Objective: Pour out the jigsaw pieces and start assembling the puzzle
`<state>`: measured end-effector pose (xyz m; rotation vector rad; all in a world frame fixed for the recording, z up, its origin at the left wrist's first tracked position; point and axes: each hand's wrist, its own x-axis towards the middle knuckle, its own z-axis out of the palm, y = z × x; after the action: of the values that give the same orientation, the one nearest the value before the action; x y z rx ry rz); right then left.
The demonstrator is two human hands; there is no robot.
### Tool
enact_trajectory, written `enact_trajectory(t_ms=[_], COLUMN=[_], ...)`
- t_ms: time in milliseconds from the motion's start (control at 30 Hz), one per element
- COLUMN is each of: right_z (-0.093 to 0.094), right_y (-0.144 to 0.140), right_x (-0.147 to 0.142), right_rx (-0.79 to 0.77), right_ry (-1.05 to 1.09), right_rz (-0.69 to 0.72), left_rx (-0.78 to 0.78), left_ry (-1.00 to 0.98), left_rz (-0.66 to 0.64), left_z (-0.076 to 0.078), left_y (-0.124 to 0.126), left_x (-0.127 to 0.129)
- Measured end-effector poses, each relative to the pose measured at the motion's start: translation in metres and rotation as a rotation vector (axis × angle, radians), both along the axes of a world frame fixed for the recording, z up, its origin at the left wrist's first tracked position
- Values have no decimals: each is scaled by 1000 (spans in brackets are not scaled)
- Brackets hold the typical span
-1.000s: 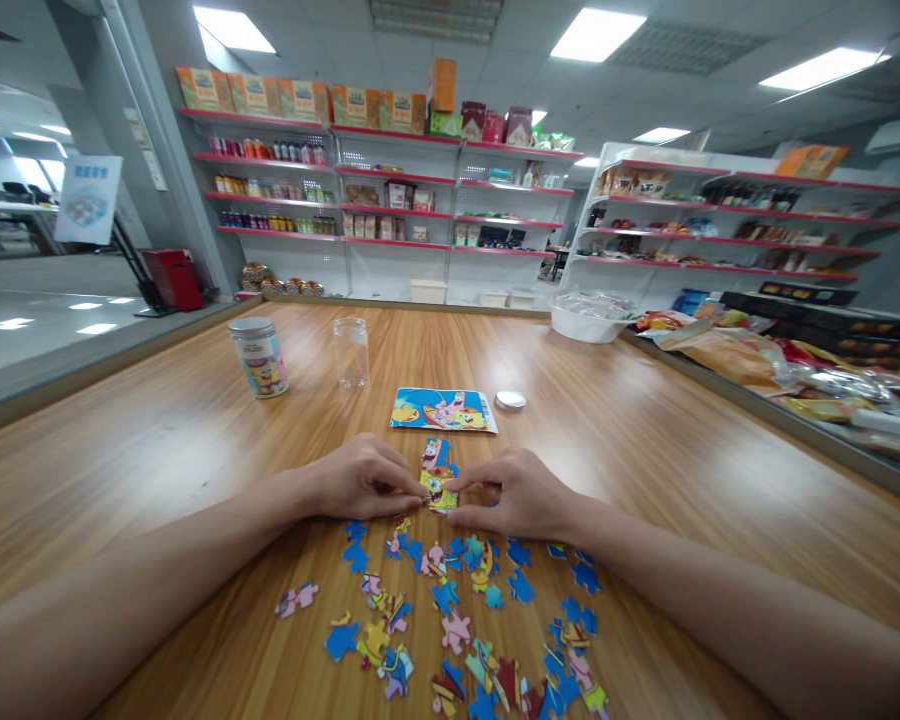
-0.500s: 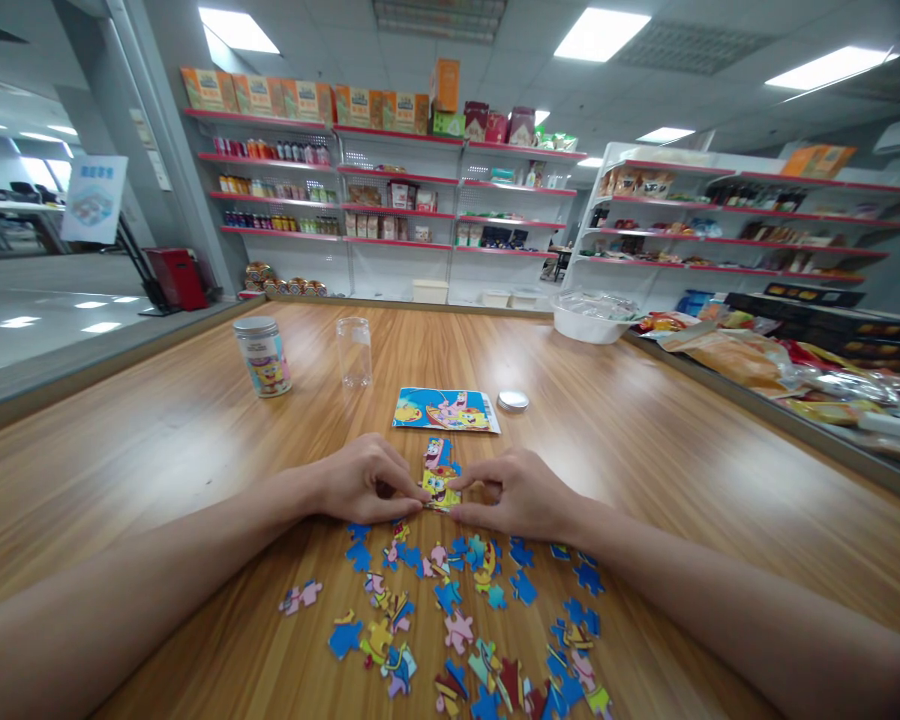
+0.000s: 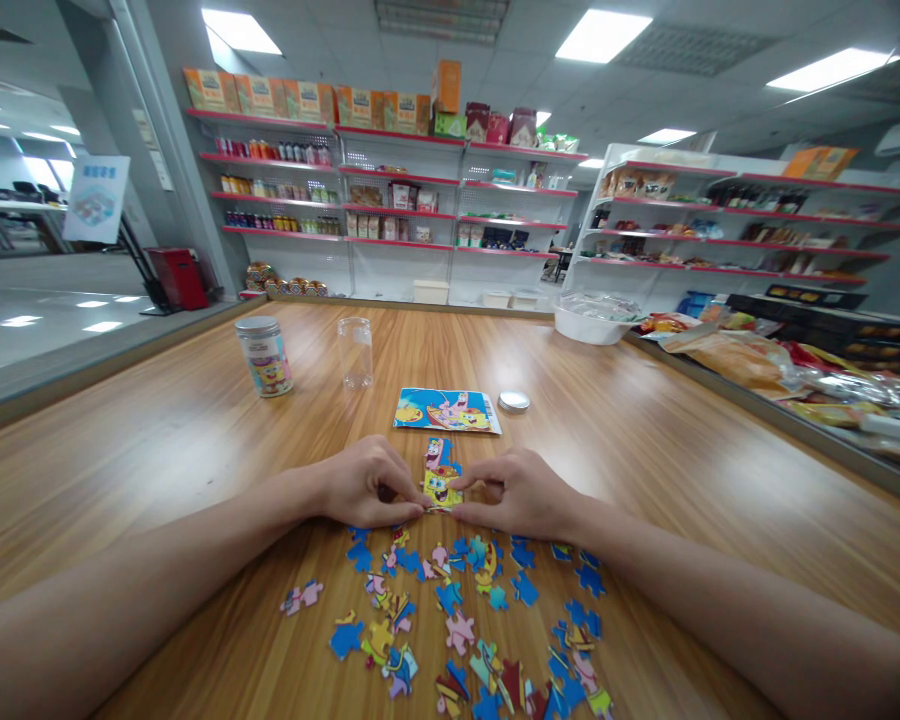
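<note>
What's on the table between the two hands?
In the head view, a small joined cluster of puzzle pieces lies between the left hand and right hand; both hands' fingertips pinch its lower edge.

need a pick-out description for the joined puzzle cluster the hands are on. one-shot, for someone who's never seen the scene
On the wooden table, find the cartoon reference picture beside the silver lid. Just nearer the person, the left hand and right hand pinch the joined puzzle cluster. Unlike the loose scattered pieces nearer still, its pieces are interlocked.

Colourful joined puzzle pieces (image 3: pixel 441 478) lie flat on the table.
</note>
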<state>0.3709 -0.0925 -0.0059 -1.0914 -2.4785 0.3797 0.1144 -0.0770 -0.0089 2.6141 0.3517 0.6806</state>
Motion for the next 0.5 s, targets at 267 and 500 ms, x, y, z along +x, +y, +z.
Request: enact_trajectory(t_ms=[267,500], right_z=[0,0], right_y=[0,1], right_x=[1,1], right_rx=[-10,0], right_ry=[-5,-7], right_rz=[9,15], left_rx=[-26,-18], left_ry=[25,33], left_rz=[27,44], left_z=[-3,-1], left_y=[1,-1], left_x=[-2,-1])
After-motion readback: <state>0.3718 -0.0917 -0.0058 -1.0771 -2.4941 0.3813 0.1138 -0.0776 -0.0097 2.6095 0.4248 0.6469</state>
